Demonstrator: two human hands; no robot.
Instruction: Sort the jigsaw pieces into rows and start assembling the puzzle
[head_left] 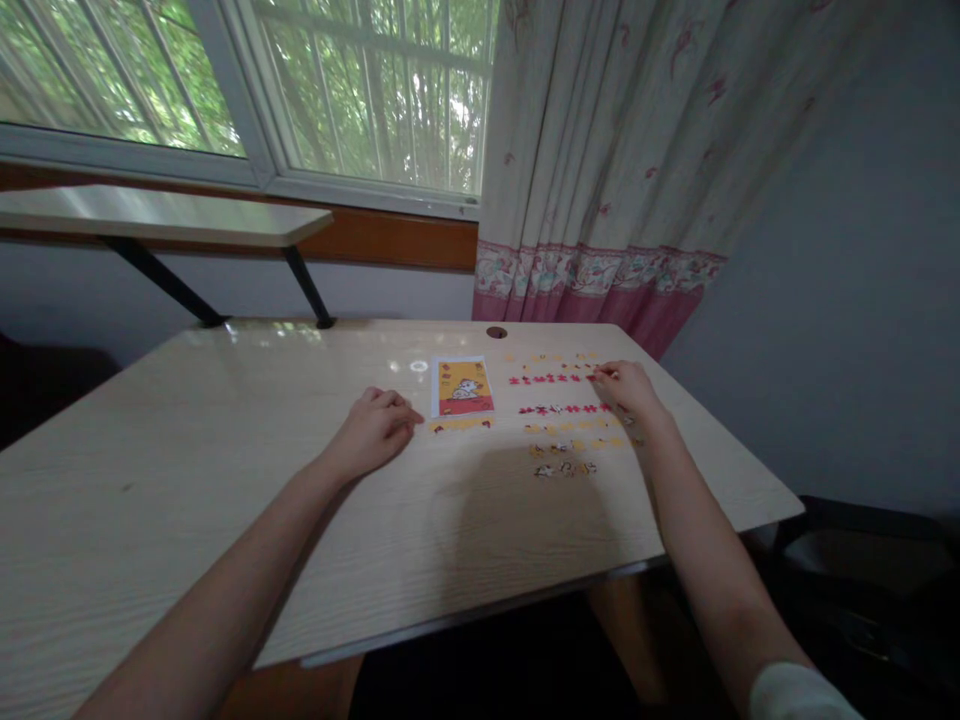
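My left hand (375, 430) rests on the desk with its fingers loosely bent and the index fingertip beside a short joined strip of yellow puzzle pieces (459, 425). It holds nothing that I can see. Just above the strip lies a picture card (463, 387) with a white cartoon animal on yellow and red. On the right, my right hand (631, 390) pinches a small red puzzle piece (593, 377) at the end of a row of red pieces (551, 379). Its palm and wrist hide part of the rows below.
Loose yellow pieces (577, 445) and whitish patterned pieces (566, 469) lie in rows nearer me. The pale wooden desk (225, 450) has a cable hole (496, 333) at the back. A raised shelf (165, 215) stands at the left, with a curtain (585, 200) behind the desk.
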